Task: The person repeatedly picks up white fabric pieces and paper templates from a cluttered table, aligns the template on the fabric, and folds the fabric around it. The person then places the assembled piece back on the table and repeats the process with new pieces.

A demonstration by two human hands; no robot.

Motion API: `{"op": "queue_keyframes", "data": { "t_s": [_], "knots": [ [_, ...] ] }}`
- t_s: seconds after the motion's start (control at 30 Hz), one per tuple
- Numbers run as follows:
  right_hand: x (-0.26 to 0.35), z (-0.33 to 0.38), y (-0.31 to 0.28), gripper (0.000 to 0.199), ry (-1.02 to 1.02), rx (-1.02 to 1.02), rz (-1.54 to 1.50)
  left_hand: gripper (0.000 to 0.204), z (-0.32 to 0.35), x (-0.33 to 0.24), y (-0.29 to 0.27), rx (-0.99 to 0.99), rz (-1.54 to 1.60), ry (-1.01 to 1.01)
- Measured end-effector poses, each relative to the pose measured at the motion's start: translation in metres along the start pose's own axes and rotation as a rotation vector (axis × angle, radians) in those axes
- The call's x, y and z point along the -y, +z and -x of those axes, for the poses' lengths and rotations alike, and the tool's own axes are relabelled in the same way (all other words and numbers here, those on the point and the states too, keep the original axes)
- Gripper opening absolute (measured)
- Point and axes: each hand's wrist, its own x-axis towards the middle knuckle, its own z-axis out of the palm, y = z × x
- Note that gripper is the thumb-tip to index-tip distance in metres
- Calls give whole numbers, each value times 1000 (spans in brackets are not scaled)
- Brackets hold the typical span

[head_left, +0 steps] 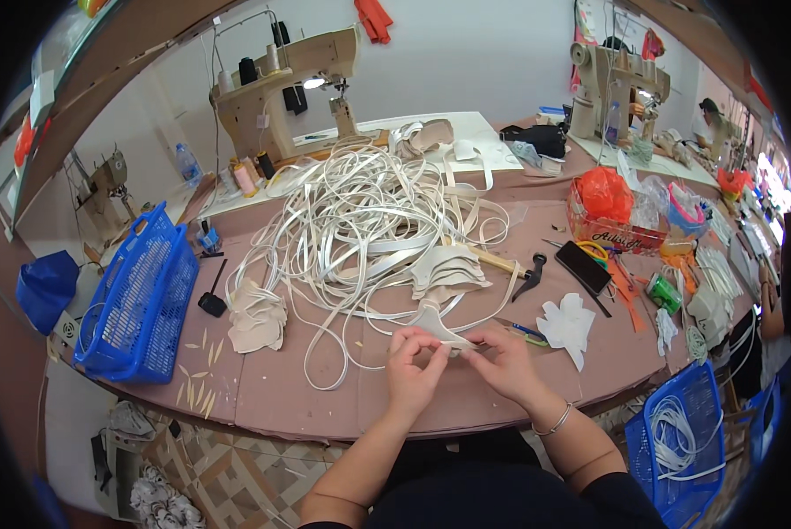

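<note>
Near the table's front edge, my left hand (415, 363) and my right hand (506, 363) pinch the near edge of a cream, leather-like cut piece (437, 324) between thumbs and fingertips. Part of that edge is hidden by my fingers. Just beyond it lies a stack of similar cream pieces (448, 271). A second stack of cream pieces (259, 316) sits to the left. Behind both spreads a big tangled heap of white and cream strips (360, 212), with loops trailing toward my hands.
A hammer (529, 278), a black phone (584, 267) and white cut pieces (567, 328) lie at right, before a red box (620, 231). Blue baskets stand at left (148, 300) and lower right (682, 441). Sewing machines (263, 115) stand behind. Another person (711, 123) is far right.
</note>
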Motion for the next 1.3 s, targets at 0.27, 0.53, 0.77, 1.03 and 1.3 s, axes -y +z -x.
{"op": "queue_keyframes", "data": {
  "t_s": [0.27,0.53,0.77,1.03,1.3],
  "knots": [
    [6,5,0,16,99,80,-111,12,1,3,-5,15,-72,-56],
    [2,5,-1,16,49,112,-103,12,0,2,-7,55,-93,-90],
    [2,7,-2,15,22,121,-86,12,2,-1,-7,64,-154,-109],
    [-4,11,-5,16,68,194,-171,43,4,-2,-12,47,-91,-252],
    [-7,13,-6,18,236,309,-370,71,3,-9,-15,124,588,-572]
  ]
}}
